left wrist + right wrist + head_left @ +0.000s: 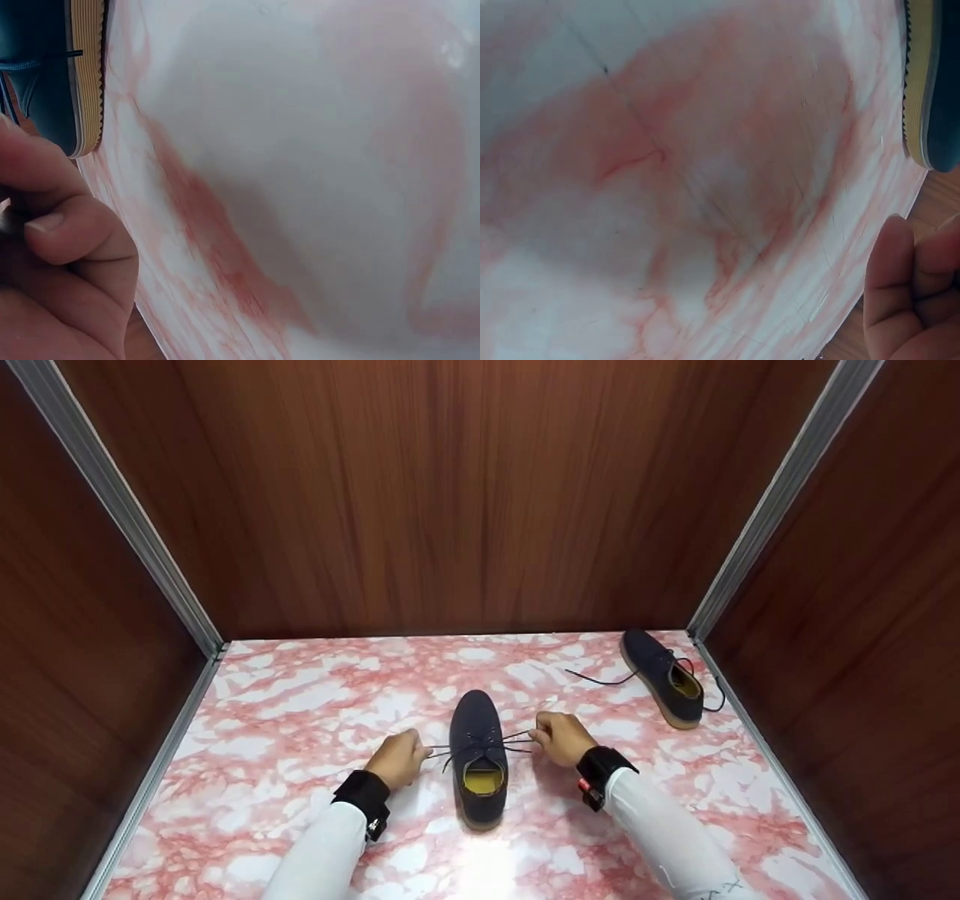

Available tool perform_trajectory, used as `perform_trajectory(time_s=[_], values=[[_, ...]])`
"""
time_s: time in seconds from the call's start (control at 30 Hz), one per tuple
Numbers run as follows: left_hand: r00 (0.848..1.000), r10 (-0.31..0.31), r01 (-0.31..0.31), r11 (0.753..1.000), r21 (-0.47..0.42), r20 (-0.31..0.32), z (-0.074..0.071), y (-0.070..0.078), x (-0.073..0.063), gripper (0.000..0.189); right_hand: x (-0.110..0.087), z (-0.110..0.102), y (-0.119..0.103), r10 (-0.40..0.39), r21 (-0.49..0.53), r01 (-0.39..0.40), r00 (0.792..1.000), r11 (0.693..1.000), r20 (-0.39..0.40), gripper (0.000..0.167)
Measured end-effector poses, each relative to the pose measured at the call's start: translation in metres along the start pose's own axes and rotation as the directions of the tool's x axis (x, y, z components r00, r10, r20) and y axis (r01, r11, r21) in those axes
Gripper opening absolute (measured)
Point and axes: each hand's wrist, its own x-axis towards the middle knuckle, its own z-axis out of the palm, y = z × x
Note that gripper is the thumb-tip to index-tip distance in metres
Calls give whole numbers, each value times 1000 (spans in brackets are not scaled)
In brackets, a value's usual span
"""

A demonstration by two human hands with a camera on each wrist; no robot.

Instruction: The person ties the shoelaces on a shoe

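Note:
A dark navy lace-up shoe (pixel 477 716) with a yellow lining stands upright on the table, toe pointing away from me. Its laces cross in a knot over the tongue and run out taut to both sides. My left hand (pixel 399 755), left of the shoe, pinches a lace loop between thumb and curled fingers. On the other side my right hand (pixel 564 737) grips the opposite lace loop (pixel 517 734). A loose lace end hangs at the shoe's left side. In the left wrist view the shoe's ribbed tan sole (pixel 88 75) shows beyond the curled left fingers.
A matching shoe (pixel 660 679) with untied, trailing laces lies at the back right, near the corner. The table (pixel 315 690) has a red-and-white marbled top. Brown wood panels (pixel 450 495) with grey metal corner strips enclose it at the back and sides.

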Motion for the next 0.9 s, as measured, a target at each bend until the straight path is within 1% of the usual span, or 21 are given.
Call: perform_trajectory(time_s=[0.2, 0.43, 0.53, 0.67, 0.77, 0.9], values=[[1000, -24, 23, 998, -56, -7, 5, -1, 1, 27, 0, 0, 2, 52, 40, -53, 999, 998, 16, 35], [997, -80, 83, 975, -208, 20, 10, -1, 3, 29, -2, 1, 6, 126, 90, -128, 992, 988, 32, 34], [997, -79, 81, 973, -216, 19, 11, -1, 3, 30, -1, 2, 4, 157, 101, -162, 986, 982, 57, 34], [997, -76, 79, 972, -220, 21, 11, 1, 4, 30, -1, 3, -3, 155, 101, -163, 984, 981, 82, 34], [997, -67, 70, 974, -214, 22, 10, 3, 4, 30, -1, 4, -7, 148, 97, -156, 985, 983, 86, 33], [998, -58, 62, 980, -189, 27, 10, 6, 4, 28, -2, 6, -9, 158, 98, -168, 982, 981, 99, 31]])
